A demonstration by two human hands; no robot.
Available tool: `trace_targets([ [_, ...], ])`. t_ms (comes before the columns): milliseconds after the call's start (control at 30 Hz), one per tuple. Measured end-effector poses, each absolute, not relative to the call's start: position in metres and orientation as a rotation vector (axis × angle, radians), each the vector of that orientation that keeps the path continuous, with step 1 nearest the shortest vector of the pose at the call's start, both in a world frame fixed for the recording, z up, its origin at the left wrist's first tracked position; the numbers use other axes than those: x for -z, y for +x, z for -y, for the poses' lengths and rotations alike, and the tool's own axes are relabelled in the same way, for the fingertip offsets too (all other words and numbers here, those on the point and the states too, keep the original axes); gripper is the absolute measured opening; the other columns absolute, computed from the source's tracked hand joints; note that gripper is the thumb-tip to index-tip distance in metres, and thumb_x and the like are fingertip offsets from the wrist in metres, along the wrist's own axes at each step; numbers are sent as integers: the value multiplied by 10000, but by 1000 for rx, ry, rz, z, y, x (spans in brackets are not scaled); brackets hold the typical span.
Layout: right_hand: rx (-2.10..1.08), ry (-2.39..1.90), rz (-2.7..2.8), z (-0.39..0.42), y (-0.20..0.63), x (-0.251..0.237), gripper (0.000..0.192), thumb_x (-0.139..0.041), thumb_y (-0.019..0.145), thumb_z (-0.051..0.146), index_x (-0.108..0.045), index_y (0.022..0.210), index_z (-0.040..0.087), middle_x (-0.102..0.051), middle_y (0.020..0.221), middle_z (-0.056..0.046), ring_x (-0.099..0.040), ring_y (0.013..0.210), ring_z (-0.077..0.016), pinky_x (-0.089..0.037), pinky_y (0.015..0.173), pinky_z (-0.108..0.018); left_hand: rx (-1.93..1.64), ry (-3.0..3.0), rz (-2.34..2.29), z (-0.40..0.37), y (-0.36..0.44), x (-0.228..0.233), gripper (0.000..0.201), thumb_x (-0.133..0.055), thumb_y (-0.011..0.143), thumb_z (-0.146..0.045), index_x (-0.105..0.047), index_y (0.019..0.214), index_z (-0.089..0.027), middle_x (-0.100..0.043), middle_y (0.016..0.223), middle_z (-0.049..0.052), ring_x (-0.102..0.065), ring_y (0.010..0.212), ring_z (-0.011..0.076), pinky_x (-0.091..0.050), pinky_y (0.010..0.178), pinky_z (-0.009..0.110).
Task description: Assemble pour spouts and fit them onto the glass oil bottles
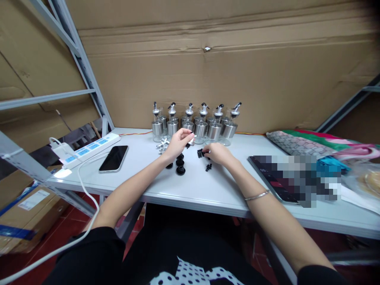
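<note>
Left hand (177, 143) pinches a small white spout part (192, 138); right hand (216, 152) pinches a black stopper (200, 153). Both look light and stiff, likely best gripped by their sides.

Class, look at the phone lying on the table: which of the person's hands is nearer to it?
Left. The left hand is just right of the phone, with bare table between. The right hand lies farther right, beyond the black parts.

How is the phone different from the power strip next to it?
The phone is black and lies flat with a dark, blank screen; the power strip is white with blue sockets. The phone is shorter and wider; the power strip is long and narrow. A white cable trails beside the power strip; none visibly joins the phone. Both lie on the white table, left of the hands.
</note>
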State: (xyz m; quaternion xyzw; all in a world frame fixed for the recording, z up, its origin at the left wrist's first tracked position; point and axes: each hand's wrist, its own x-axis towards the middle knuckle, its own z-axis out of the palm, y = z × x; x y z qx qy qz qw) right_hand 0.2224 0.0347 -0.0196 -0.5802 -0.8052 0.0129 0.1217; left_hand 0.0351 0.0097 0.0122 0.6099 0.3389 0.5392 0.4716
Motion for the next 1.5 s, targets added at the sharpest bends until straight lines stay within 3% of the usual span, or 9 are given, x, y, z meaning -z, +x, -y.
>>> trace_targets([
  [267, -83, -1596, 2250, -37, 223, 19, 292, -542, 722, -7, -741, 845, 167, -748, 790, -81, -685, 775, -218, -455, 685, -264, -1317, 1481, -832, -13, 35, -12, 140, -602, 814, -233, -496, 867, -158, -607, 727, -23, -581, 654, 100, -445, 703, 255],
  [467, -115, -1465, 2028, -32, 220, 5, 193, -498, 791, 94, -678, 815, 160, -729, 839, -79, -665, 811, -201, -479, 758, -291, -1186, 1440, -980, -9, 34, -14, 86, -585, 833, -212, -539, 804, -146, -562, 671, -29, -523, 624, 73, -428, 625, 214],
  [600, -435, -1022, 1659, -29, 215, -5, 15, -579, 741, 200, -576, 728, 193, -667, 766, -37, -620, 731, -173, -500, 721, -313, -977, 1269, -896, -6, 33, -11, 128, -644, 809, -230, -561, 778, -137, -588, 818, 19, -587, 731, 91, -465, 672, 241],
  [767, -829, -659, 1444, -21, 206, -9, 293, -748, 658, 370, -502, 683, 214, -630, 787, -8, -579, 677, -132, -510, 689, -305, -867, 1245, -572, 0, 35, -12, 204, -701, 782, -298, -600, 878, -150, -612, 1075, 77, -634, 855, 130, -453, 677, 234],
  [933, -943, -587, 1406, -15, 198, -7, 351, -795, 617, 390, -499, 655, 205, -638, 807, 1, -521, 571, -85, -466, 557, -248, -880, 1238, -516, 3, 36, -13, 290, -753, 727, -341, -597, 882, -152, -619, 1000, 44, -634, 828, 130, -450, 680, 233],
  [1100, -889, -611, 1350, -13, 196, -8, 307, -788, 617, 341, -517, 671, 208, -638, 827, -8, -588, 716, -118, -513, 678, -269, -916, 1252, -486, -1, 37, -10, 301, -725, 743, -366, -571, 907, -166, -626, 948, 34, -626, 843, 136, -453, 697, 245],
  [1200, -791, -706, 1309, -14, 194, -6, 313, -782, 624, 351, -541, 773, 217, -606, 814, 4, -587, 728, -126, -530, 655, -268, -1070, 1501, -621, -4, 36, -8, 215, -643, 807, -328, -549, 911, -164, -618, 880, 23, -615, 815, 139, -451, 685, 248],
  [1300, -797, -820, 1323, -15, 190, -4, 384, -792, 596, 401, -548, 828, 216, -577, 711, 25, -558, 640, -121, -483, 500, -223, -1311, 2039, -791, -7, 33, -5, 104, -571, 858, -244, -563, 904, -152, -614, 864, 37, -593, 826, 151, -450, 736, 269],
  [1500, -946, -868, 1378, -10, 187, -5, 365, -778, 580, 481, -606, 686, 177, -604, 651, 8, -546, 587, -103, -476, 509, -223, -1347, 2797, -831, -9, 26, -3, 135, -442, 942, -214, -560, 948, -148, -621, 949, 91, -582, 912, 189, -464, 815, 308],
])
